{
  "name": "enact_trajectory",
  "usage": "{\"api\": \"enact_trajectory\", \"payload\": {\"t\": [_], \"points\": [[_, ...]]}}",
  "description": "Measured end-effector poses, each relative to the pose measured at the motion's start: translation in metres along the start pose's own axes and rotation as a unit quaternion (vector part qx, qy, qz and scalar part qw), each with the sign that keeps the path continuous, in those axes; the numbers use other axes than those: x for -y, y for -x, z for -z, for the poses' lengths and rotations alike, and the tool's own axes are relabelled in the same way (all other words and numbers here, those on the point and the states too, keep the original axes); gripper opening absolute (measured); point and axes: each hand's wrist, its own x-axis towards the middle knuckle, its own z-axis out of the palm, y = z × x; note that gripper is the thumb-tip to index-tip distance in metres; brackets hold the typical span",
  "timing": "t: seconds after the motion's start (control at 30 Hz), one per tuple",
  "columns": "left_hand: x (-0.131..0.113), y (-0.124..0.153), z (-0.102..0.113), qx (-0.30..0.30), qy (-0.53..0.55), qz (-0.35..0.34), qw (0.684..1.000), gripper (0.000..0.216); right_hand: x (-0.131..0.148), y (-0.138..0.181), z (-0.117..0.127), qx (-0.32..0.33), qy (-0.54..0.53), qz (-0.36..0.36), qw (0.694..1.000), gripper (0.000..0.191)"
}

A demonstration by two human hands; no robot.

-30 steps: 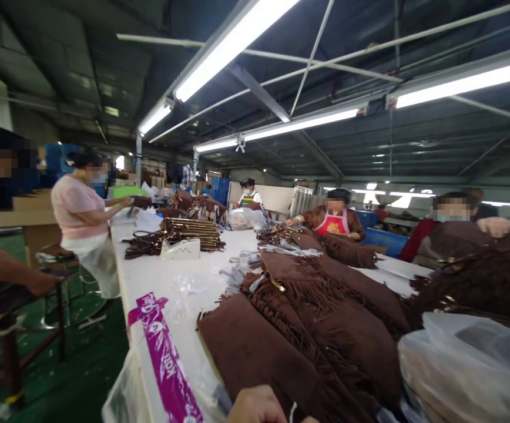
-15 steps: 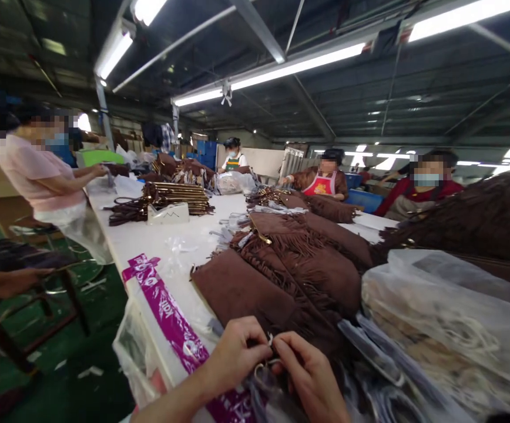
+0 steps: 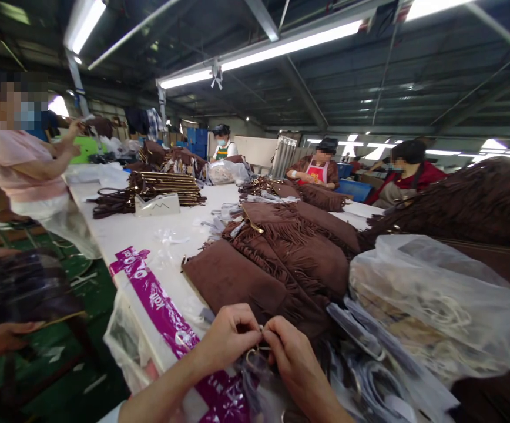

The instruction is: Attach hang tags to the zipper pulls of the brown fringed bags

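Metal ring (image 3: 255,356), small, pinched between left hand (image 3: 228,338) and right hand (image 3: 297,364), fingertips together, above brown suede fringed bags (image 3: 281,264) on the white table (image 3: 118,235). Judged: fastening hardware; fine fingertip control needed next.

place: garment factory floor | cues: long worktable (image 3: 118,235), piled brown fringed suede pieces (image 3: 290,252), aproned co-workers (image 3: 321,170), strip lights (image 3: 281,44)

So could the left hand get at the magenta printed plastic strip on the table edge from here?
Probably yes: the left hand sits just beside the magenta printed plastic strip, with only clear plastic wrap nearby, though its fingers are pinching a small metal ring.
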Motion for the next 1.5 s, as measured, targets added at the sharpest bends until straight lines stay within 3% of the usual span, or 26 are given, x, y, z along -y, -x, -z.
{"api": "enact_trajectory", "payload": {"t": [0.2, 0.43, 0.6, 0.73, 0.83, 0.93, 1.0, 1.03, 1.13, 1.3, 1.5], "points": [[0.000, 0.001, 0.000, 0.021, 0.103, 0.080, 0.991, 0.005, 0.011, 0.001, 0.003, 0.027, 0.025, -0.004, 0.999, 0.021], [-0.005, -0.001, 0.000, 0.065, 0.174, 0.162, 0.969, 0.010, 0.012, 0.000, 0.004, 0.013, 0.172, 0.054, 0.984, 0.021], [-0.010, -0.003, 0.006, 0.052, 0.307, 0.189, 0.931, 0.013, 0.013, 0.000, 0.008, 0.008, 0.068, 0.028, 0.997, 0.016], [-0.009, -0.003, 0.010, 0.038, 0.390, 0.220, 0.893, 0.019, 0.020, -0.001, 0.018, 0.049, -0.132, -0.037, 0.989, 0.007], [-0.007, -0.002, 0.012, 0.052, 0.456, 0.216, 0.862, 0.020, 0.025, 0.000, 0.026, 0.092, -0.334, -0.130, 0.929, 0.014], [-0.005, -0.001, 0.014, 0.060, 0.498, 0.197, 0.842, 0.020, 0.025, 0.002, 0.031, 0.095, -0.514, -0.209, 0.827, 0.028], [-0.004, 0.000, 0.015, 0.066, 0.516, 0.183, 0.834, 0.019, 0.022, 0.004, 0.031, 0.079, -0.587, -0.235, 0.771, 0.035], [-0.004, 0.000, 0.015, 0.070, 0.525, 0.178, 0.829, 0.018, 0.021, 0.005, 0.031, 0.070, -0.603, -0.238, 0.758, 0.041], [-0.005, 0.001, 0.015, 0.067, 0.539, 0.180, 0.820, 0.019, 0.018, 0.005, 0.027, 0.052, -0.580, -0.243, 0.776, 0.052], [-0.007, 0.005, 0.013, 0.023, 0.497, 0.171, 0.850, 0.023, 0.017, 0.004, 0.020, 0.002, -0.488, -0.240, 0.839, 0.043], [-0.005, 0.009, 0.013, -0.002, 0.485, 0.161, 0.860, 0.025, 0.020, 0.006, 0.019, -0.040, -0.435, -0.232, 0.869, 0.049]]}}
